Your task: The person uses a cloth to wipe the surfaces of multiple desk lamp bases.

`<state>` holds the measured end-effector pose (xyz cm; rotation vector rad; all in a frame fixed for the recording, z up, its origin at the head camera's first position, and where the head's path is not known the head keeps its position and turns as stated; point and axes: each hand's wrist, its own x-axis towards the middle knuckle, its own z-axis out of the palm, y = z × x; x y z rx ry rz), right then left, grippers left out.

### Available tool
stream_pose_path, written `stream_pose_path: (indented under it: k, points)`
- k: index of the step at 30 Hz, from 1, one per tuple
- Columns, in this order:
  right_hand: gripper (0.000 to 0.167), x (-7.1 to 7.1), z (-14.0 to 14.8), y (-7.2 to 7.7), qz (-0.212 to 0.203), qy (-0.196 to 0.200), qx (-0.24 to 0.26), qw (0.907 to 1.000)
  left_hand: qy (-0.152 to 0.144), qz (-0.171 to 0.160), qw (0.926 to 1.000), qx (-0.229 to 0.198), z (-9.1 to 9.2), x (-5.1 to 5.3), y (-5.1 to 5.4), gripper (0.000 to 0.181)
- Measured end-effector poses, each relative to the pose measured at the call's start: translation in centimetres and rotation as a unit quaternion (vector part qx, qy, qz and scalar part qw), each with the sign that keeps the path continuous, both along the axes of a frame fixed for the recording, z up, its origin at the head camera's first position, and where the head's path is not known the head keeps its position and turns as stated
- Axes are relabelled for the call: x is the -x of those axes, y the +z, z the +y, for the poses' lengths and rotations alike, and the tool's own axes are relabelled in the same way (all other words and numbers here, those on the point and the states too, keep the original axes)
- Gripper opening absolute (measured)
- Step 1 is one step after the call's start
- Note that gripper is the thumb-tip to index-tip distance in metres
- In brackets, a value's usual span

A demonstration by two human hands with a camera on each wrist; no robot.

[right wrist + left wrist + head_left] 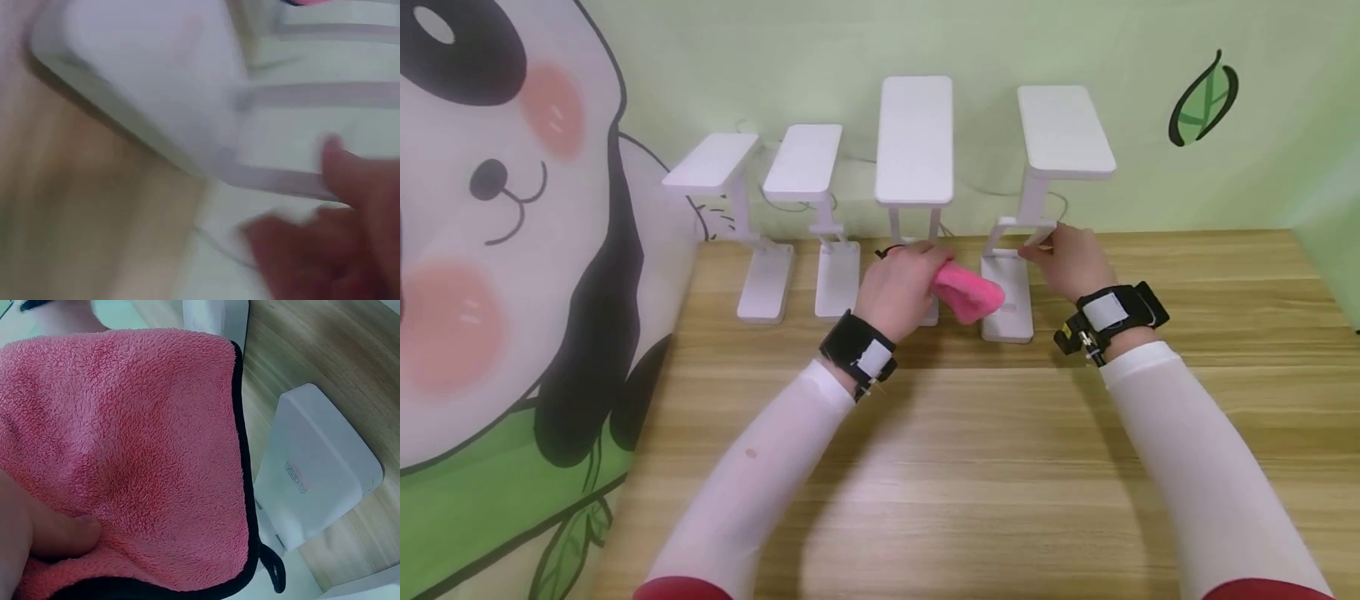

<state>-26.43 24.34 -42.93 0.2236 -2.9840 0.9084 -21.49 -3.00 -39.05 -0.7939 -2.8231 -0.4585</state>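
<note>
My left hand (895,287) grips a pink fleecy cleaning cloth (966,292) with black edging and a small loop; its thumb presses on the cloth in the left wrist view. This hand is in front of the third white folding stand (914,142), hiding part of its legs and base. My right hand (1075,262) pinches a side leg of the rightmost white folding stand (1066,133), thumb and fingers on either side of it. That stand's base (1009,321) rests on the table. The right wrist view is blurred.
Two more white stands, one at the far left (715,162) and one beside it (805,162), stand in the same row on the wooden table (955,467). Thin cords run behind the row, near the pale green wall (1150,192). A panda picture (497,208) covers the left wall.
</note>
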Motion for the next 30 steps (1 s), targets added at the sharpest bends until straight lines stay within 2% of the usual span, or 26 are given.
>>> stream_pose_path:
  k: [4, 7, 10, 14, 16, 19, 22, 26, 30]
  points:
    - [0.043, -3.0, -0.6, 2.9, -0.010, 0.036, -0.041, 0.9984, -0.002, -0.001, 1.0000, 0.001, 0.0, 0.1, 0.1, 0.038]
    - [0.052, -5.3, -2.2, 5.4, 0.003, 0.073, -0.063, 0.9953, -0.001, 0.002, 1.0000, 0.007, 0.1, 0.2, 0.4, 0.033]
    - [0.068, -6.5, -4.3, 6.9, 0.006, 0.107, -0.054, 0.9927, -0.002, 0.004, 0.9999, 0.015, 0.5, 0.2, 0.7, 0.030]
    - [0.092, -6.8, -6.5, 7.2, -0.014, 0.149, -0.038, 0.9880, -0.017, 0.005, 0.9995, 0.025, 1.0, 0.1, 0.9, 0.029]
    - [0.100, -6.7, -7.1, 6.9, -0.022, 0.157, -0.036, 0.9867, -0.022, 0.006, 0.9994, 0.027, 1.1, 0.1, 0.8, 0.030]
    - [0.103, -6.5, -7.6, 6.5, -0.018, 0.149, -0.033, 0.9881, -0.030, 0.007, 0.9994, 0.015, 1.1, 0.1, 0.6, 0.035]
    - [0.099, -6.4, -7.9, 6.0, -0.005, 0.137, -0.041, 0.9898, -0.055, 0.012, 0.9984, -0.007, 1.2, 0.1, 0.4, 0.031]
    - [0.070, -6.2, -7.6, 5.7, 0.014, 0.122, -0.057, 0.9907, -0.095, 0.008, 0.9952, -0.023, 1.3, 0.3, 0.4, 0.035]
    - [0.049, -5.9, -6.8, 5.9, 0.063, 0.133, -0.080, 0.9859, -0.099, -0.011, 0.9948, -0.021, 1.2, 0.6, 0.6, 0.046]
